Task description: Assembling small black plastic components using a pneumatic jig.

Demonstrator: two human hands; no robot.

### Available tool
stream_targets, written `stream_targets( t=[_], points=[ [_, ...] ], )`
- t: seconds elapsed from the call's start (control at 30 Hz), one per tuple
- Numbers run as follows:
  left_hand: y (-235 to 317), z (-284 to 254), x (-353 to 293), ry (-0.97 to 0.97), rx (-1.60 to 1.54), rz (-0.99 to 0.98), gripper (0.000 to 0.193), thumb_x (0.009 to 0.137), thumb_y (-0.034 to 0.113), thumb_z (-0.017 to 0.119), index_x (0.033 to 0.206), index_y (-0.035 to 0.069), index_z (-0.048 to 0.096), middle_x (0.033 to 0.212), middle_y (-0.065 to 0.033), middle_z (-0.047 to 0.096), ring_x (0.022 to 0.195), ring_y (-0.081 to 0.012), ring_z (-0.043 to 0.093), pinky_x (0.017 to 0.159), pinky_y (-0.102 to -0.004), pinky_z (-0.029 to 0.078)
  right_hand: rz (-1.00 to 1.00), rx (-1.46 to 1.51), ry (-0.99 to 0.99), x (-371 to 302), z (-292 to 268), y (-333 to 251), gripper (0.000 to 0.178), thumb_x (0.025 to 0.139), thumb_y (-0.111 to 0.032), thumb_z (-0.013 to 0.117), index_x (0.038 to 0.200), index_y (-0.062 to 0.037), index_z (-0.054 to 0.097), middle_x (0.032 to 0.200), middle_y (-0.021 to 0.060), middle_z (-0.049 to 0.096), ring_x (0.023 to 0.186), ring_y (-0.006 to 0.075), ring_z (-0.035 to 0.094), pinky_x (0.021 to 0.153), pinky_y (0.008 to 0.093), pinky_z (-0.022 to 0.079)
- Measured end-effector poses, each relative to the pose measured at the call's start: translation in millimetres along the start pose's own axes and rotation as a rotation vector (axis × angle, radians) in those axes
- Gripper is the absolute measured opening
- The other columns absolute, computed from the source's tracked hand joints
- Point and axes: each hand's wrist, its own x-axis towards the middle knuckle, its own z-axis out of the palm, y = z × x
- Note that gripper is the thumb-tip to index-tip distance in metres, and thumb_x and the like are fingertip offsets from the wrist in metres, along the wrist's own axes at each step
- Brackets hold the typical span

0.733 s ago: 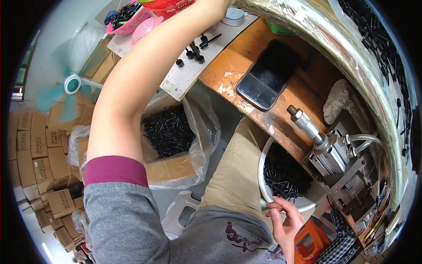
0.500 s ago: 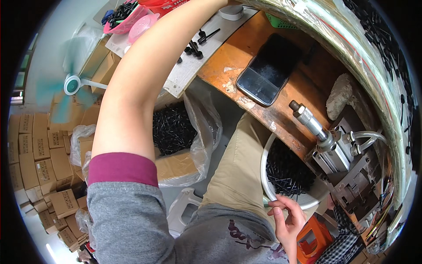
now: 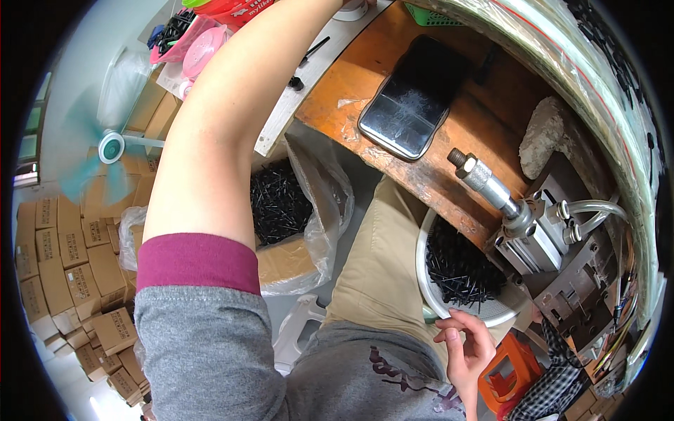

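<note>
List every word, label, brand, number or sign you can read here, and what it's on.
Red container: white lettering, partly legible but cropped; wording left out.
Grey shirt: dark maroon print on the chest, distorted by folds and angle, unreadable.
Stacked cardboard boxes: dark printed marks, too small to read.
Phone: dark, reflective screen, no legible text.
</note>
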Motion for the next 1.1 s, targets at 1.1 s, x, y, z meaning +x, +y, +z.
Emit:
stream_targets(
  t=[1.1],
  points=[
    [221, -120, -373, -0.531, -1.643, -0.003, 0.008, 0.082, 0.004, 0.075, 0.089, 0.002, 0.075, 0.07, 0.0049, 0.057, 0.066, -0.0014, 0.048, 0.054, -0.0191, 0.033, -0.898, -0.482, 0.224, 16, 7, -54, 0.034, 0.071, 0.006, 0.079, 0.103, 0.0071, 0.066, 0.094, 0.0174, 0.069, 0.075, 0.0255, 0.07, 0.063, 0.0305, 0.058]
  ],
)
